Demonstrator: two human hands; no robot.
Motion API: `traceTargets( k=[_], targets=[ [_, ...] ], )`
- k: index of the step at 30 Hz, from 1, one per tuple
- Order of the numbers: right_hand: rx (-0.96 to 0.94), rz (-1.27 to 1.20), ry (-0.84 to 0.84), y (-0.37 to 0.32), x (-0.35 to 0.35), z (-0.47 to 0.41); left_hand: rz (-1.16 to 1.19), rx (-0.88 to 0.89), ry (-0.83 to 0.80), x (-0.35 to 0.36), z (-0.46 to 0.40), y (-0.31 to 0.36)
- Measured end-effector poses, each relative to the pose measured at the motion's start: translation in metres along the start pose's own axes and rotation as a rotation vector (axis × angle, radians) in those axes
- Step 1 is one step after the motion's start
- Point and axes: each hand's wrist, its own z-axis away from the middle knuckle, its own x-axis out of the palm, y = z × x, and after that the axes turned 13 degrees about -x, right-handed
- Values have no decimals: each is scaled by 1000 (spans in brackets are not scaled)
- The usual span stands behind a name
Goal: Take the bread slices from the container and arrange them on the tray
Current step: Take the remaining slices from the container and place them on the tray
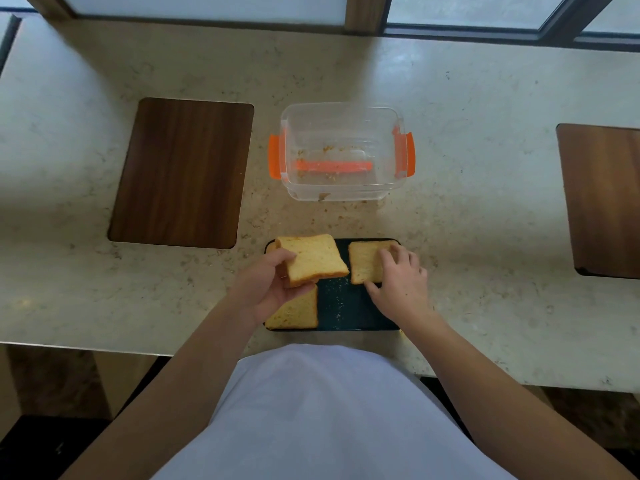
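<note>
A dark tray (346, 306) lies at the counter's near edge. My left hand (270, 285) holds a bread slice (313, 258) tilted above the tray's left side. Under that hand another slice (298, 311) lies flat in the near left corner. My right hand (401, 278) rests its fingers on a third slice (365, 261) lying in the tray's far right corner. The clear container (343, 150) with orange clips stands behind the tray and holds only crumbs.
A wooden inset panel (183, 171) sits in the marble counter at the left and another (602, 199) at the right edge. Crumbs lie scattered between container and tray. Windows run along the back.
</note>
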Motion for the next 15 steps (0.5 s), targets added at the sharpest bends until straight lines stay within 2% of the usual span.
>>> traceTargets(
  k=[15],
  targets=[
    [-15, -13, 20, -1, 3, -2, -1, -28, -27, -1, 0, -4]
  ],
)
